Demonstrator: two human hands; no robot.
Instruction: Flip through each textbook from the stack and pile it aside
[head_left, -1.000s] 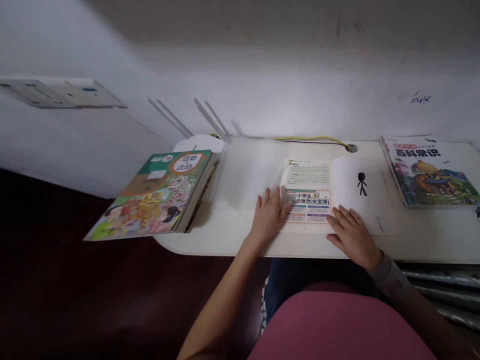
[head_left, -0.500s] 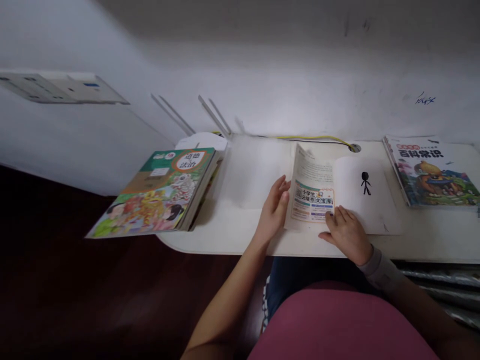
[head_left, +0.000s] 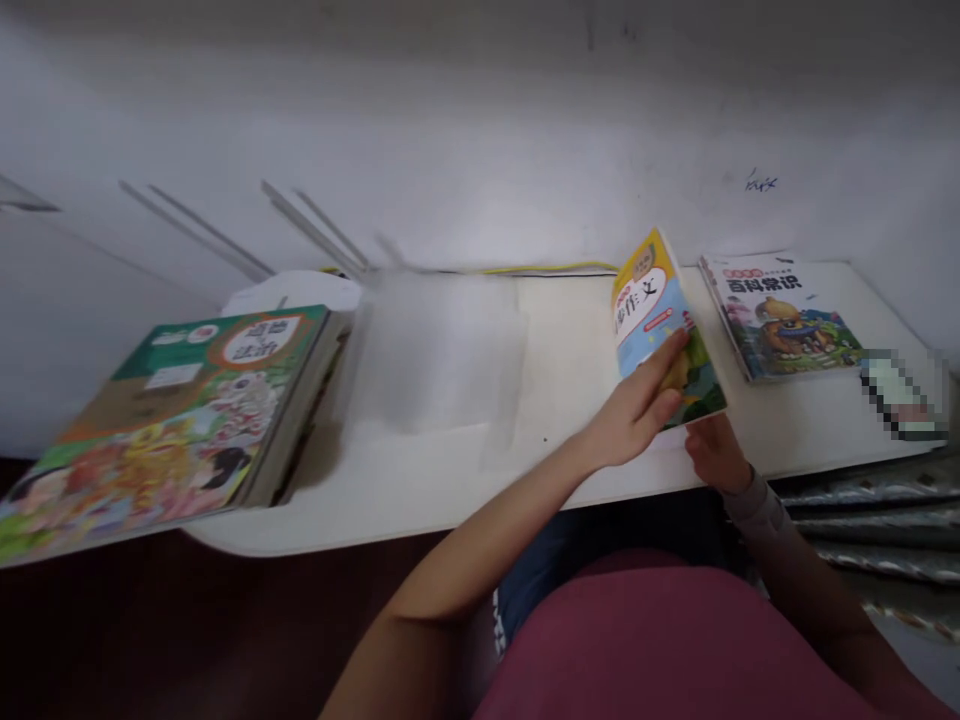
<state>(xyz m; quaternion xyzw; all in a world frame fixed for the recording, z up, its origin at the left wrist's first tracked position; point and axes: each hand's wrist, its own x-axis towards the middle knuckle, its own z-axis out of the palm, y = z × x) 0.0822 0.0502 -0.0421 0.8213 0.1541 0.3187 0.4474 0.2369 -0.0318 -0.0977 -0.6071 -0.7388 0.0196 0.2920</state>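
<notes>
A paperback book (head_left: 637,310) with a yellow and blue cover is closed and raised at a tilt over the right half of the white table. My left hand (head_left: 637,405) lies against its front cover, fingers stretched towards the right edge and thumb lower down. At the book's bottom edge is my right hand (head_left: 716,450), bent fingers closed on the book's lower part; the book hides some of them. A translucent plastic sheet or sleeve (head_left: 435,360) lies flat on the table, left of the book.
On the left, a stack of books (head_left: 172,420) with a green-topped cover juts past the edge of the table (head_left: 360,500). Another illustrated book (head_left: 787,320) lies at the right, near a blurred-out object (head_left: 900,395). A yellow cable (head_left: 555,267) runs along the wall.
The open book has been shut and lifted to a tilt, its front cover now showing. My left hand moved right onto the cover; my right hand went to the bottom edge. The view shifted right.
</notes>
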